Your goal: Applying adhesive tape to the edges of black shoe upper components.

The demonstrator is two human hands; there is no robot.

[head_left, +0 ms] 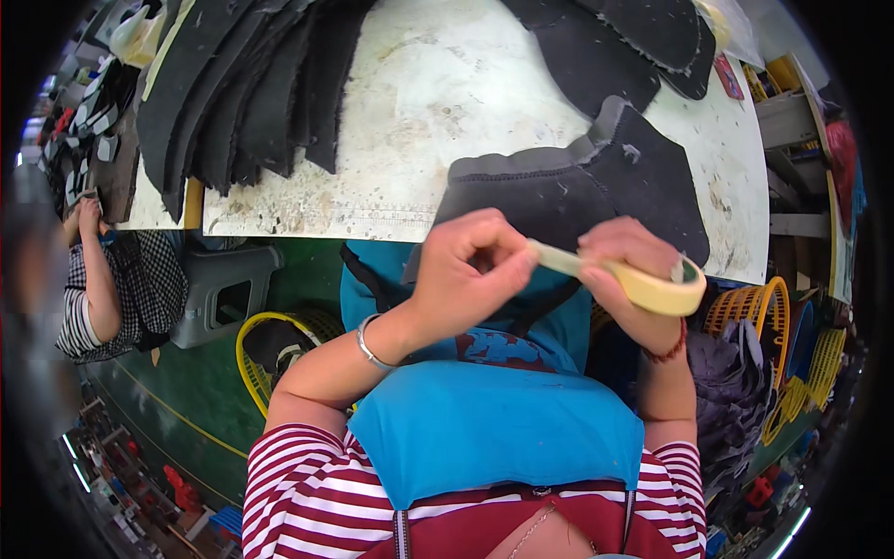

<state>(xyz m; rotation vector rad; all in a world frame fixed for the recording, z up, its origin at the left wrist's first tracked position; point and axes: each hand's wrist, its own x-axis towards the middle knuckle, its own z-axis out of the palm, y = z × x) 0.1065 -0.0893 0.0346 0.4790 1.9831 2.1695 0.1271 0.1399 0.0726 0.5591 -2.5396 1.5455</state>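
Observation:
Between my hands, above the table's front edge, a strip is drawn out from a roll of cream masking tape point(663, 291). My left hand point(475, 270) pinches the free end of the strip between thumb and finger. The roll hangs from my right hand point(631, 270), whose fingers are closed around it and the start of the strip. Just behind both hands lies a dark grey sewn fabric piece point(559, 186) with a padded, stitched upper edge. Its front part hangs over the table edge and is partly hidden by my hands.
A fanned stack of black fabric pieces point(251, 93) covers the far left of the white worktable point(419, 102). More black pieces point(605, 56) lie far right. Yellow baskets point(251, 359) and a grey stool point(223, 293) stand below. Another person's arm point(101, 270) shows at the left.

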